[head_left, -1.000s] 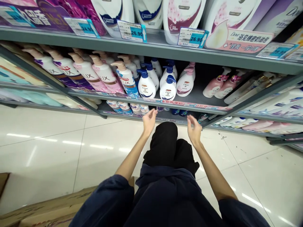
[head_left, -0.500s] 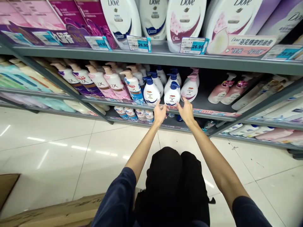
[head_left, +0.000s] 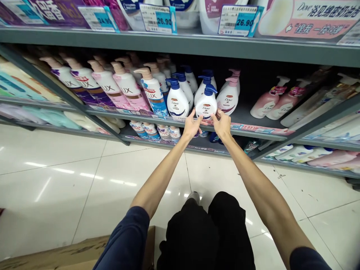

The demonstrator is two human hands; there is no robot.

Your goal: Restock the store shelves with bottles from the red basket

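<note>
A white Dove pump bottle (head_left: 206,106) with a blue pump stands at the front of the middle shelf. My left hand (head_left: 192,126) grips its lower left side, and my right hand (head_left: 222,125) holds the lower right side. The bottle's lowest part is partly covered by my fingers. Just left of it is another blue-pump Dove bottle (head_left: 177,103), with more in rows behind. A pink-pump Dove bottle (head_left: 228,98) stands close by on the right, beyond my right hand.
LUX pump bottles (head_left: 128,90) fill the shelf on the left. Two pink pump bottles (head_left: 266,103) stand farther right. The upper shelf edge (head_left: 180,47) overhangs this row. A cardboard box (head_left: 78,249) lies on the floor at lower left, beside my legs.
My hands have closed in on the sides of the front blue-pump bottle, which now tilts slightly. The view has moved nearer to the shelf and lower.
</note>
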